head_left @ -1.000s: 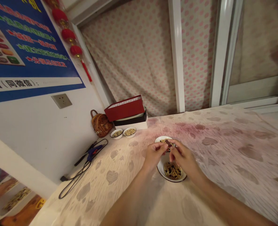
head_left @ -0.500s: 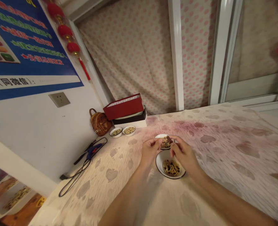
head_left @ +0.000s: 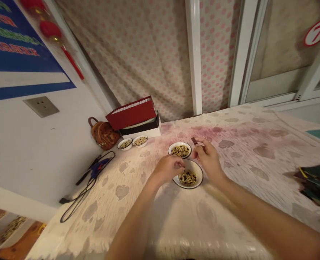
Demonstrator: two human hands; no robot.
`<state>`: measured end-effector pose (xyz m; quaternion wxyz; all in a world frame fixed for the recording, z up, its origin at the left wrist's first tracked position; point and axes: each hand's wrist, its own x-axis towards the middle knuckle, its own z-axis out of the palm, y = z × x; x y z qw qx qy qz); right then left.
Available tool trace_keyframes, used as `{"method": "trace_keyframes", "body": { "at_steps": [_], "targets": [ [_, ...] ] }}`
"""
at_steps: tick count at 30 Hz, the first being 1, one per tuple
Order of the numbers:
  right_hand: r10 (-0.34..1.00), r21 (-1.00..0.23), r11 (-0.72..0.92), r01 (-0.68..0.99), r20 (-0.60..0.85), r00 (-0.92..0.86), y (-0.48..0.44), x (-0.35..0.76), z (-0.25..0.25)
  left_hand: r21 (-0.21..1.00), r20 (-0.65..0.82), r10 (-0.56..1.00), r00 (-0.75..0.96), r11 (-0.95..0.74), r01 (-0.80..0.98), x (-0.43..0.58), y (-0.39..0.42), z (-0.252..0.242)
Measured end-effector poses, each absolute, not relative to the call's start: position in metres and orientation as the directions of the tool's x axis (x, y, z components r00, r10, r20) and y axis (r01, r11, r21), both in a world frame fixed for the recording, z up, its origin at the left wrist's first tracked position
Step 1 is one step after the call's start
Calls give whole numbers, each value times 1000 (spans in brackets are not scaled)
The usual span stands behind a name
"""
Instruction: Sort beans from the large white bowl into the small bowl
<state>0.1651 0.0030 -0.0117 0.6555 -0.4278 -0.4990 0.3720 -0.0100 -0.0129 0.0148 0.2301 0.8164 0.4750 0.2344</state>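
Note:
A white bowl (head_left: pixel 197 180) of mixed dark and pale beans sits on the cloth-covered table (head_left: pixel 230 202). Just behind it stands a smaller white bowl (head_left: pixel 180 150) of mostly pale beans. My left hand (head_left: pixel 167 168) rests at the near bowl's left rim, fingers pinched together over the beans; whatever they hold is too small to see. My right hand (head_left: pixel 207 157) hovers at the bowl's right rim, closed on a short dark brown stick-like tool (head_left: pixel 194 141) that points up and left.
Two more small bowls (head_left: pixel 133 142) of beans stand by stacked red, black and white boxes (head_left: pixel 134 117) and a brown bag (head_left: pixel 103 133) at the wall. A blue-handled tool with a black cable (head_left: pixel 91 177) lies left. Dark folders (head_left: pixel 315 184) sit at the right.
The view has tilted down and right. My left hand dropped from the far bowl to the near bowl's rim. My right hand stayed near the bowls with the dark tool.

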Motion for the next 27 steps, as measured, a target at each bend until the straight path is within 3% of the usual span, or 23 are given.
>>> {"method": "trace_keyframes", "body": {
  "at_steps": [27],
  "targets": [
    [924, -935, 332, -125, 296, 243, 7, 165, -13, 596, 180, 846, 502, -499, 629, -8, -12, 11]
  ]
}}
